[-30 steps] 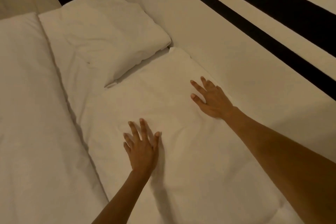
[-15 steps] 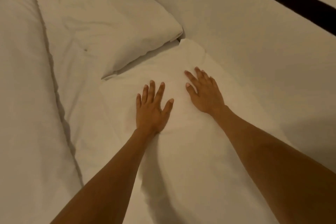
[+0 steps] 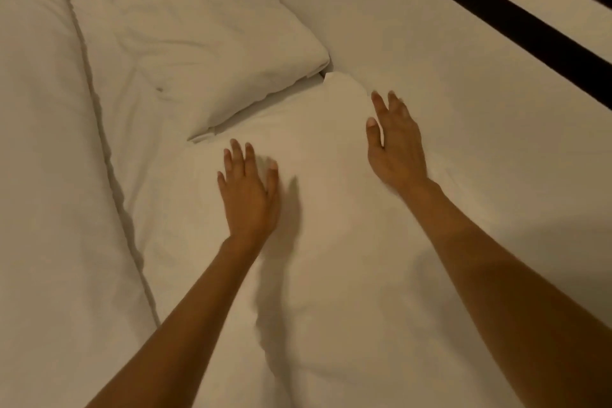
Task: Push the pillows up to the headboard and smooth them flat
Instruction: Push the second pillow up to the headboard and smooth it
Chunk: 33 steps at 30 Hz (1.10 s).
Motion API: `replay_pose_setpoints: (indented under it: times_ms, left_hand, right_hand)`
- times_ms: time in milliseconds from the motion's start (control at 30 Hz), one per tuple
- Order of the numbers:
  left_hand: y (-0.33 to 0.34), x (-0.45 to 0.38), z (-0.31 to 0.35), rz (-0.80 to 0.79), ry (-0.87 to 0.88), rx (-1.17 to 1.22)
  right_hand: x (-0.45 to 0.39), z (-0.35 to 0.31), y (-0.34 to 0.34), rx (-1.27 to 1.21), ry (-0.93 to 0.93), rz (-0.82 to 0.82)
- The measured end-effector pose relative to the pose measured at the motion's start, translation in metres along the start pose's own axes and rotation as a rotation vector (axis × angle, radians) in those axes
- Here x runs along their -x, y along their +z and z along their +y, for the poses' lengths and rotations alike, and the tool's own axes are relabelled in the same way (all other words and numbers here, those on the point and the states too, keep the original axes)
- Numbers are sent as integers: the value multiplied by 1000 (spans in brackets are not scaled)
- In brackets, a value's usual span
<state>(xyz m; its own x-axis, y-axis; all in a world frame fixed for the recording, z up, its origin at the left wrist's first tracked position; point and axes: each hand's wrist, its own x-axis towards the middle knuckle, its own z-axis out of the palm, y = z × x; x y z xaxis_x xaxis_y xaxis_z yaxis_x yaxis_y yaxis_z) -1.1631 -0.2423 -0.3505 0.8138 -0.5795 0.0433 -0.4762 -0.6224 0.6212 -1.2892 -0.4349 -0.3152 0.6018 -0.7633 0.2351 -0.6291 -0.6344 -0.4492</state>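
Duvet (image 3: 36,175): white, lay along the left side, its edge just beside the sheet.
Sheet (image 3: 109,129): white, wrinkled.
Dark stripe (image 3: 516,26): ran diagonally at upper right, possibly wall trim.

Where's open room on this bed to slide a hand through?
Open: the near pillow between the left hand and right hand, and the duvet at left. Tight: where the far pillow overlaps the near pillow, and along the headboard, where the right hand sits.
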Motion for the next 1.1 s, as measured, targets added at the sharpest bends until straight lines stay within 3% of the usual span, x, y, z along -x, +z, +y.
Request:
replay_pose_setpoints:
  times_ms: [67,167,267,433,667,800,1100]
  left_hand:
    - [17,21,8,-65,71,21]
    - [48,51,-15,-246,174,-163]
    - [49,54,-32,-244,148,-180]
    - [31,59,-24,-289,63,-209]
    - [24,143,45,-135,64,104]
    - [62,202,28,-314,281,-38]
    - [52,217,-20,-330,214,-223]
  right_hand:
    - [25,1,13,5,-16,-33]
    - [75,35,34,114,51,-196]
    - [87,62,23,104,146,-192]
    - [90,73,-9,186,242,-322]
    - [130,29,-40,120,92,-27]
    - [196,73,-27,146,121,-238]
    - [233,137,-67,312,341,-279]
